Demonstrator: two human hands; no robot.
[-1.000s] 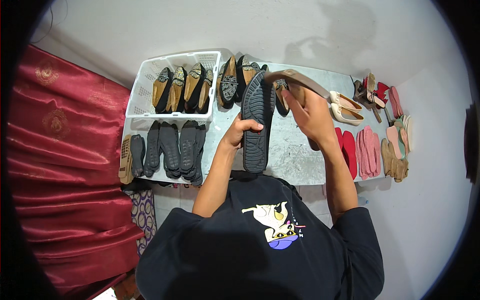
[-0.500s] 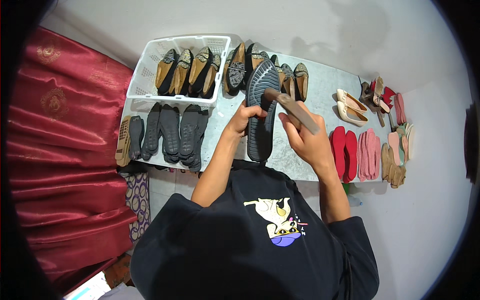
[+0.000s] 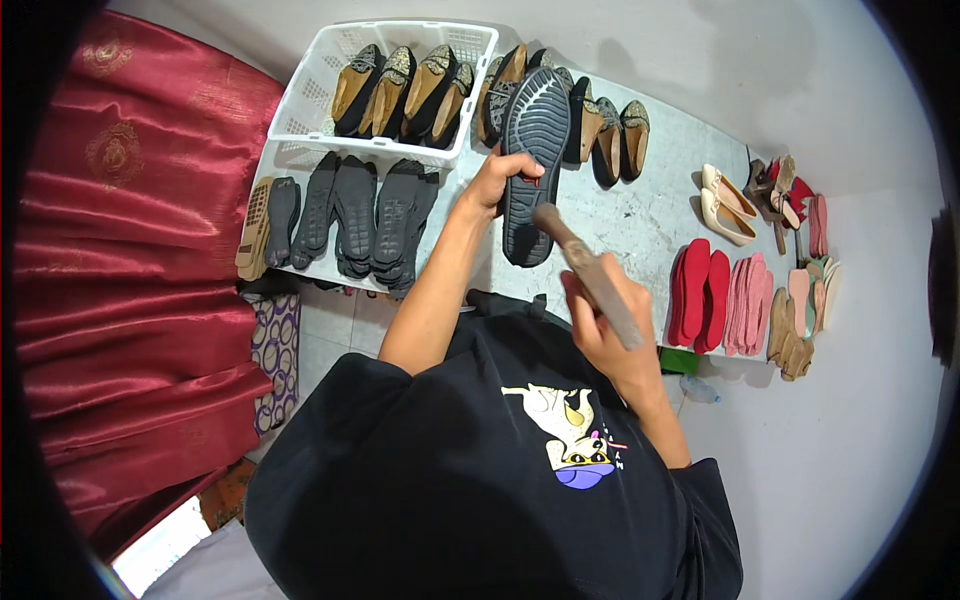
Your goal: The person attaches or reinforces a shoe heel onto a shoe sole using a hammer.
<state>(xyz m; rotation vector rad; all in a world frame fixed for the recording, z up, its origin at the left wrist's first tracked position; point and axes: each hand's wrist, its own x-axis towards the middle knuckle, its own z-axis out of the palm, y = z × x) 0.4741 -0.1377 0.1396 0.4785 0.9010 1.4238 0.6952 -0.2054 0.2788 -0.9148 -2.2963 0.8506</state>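
Observation:
My left hand (image 3: 492, 182) is closed round the side of a black shoe (image 3: 540, 125), fingers mostly hidden behind it and thumb across the ribbed sole. That sole faces up at me, toe toward the wall. A small red patch shows beside the thumb. In my right hand (image 3: 622, 345) is a worn hammer (image 3: 592, 280), gripped with the fingers wrapped round it. Its rounded end is in front of the sole's heel half; whether they touch I cannot tell.
On the grey table (image 3: 610, 230), a white basket (image 3: 375, 143) holds loafers, with more loafers (image 3: 634, 140) beside it. Black soles (image 3: 400, 220) stand in stacks at left. Cream flats (image 3: 727, 205), red insoles (image 3: 700, 295) and pink insoles (image 3: 748, 305) lie at right. A red curtain (image 3: 150, 260) hangs left.
The hammer's end has moved from the middle of the sole down to its heel half, with my right hand lower. The whole view has shifted, so the table appears higher.

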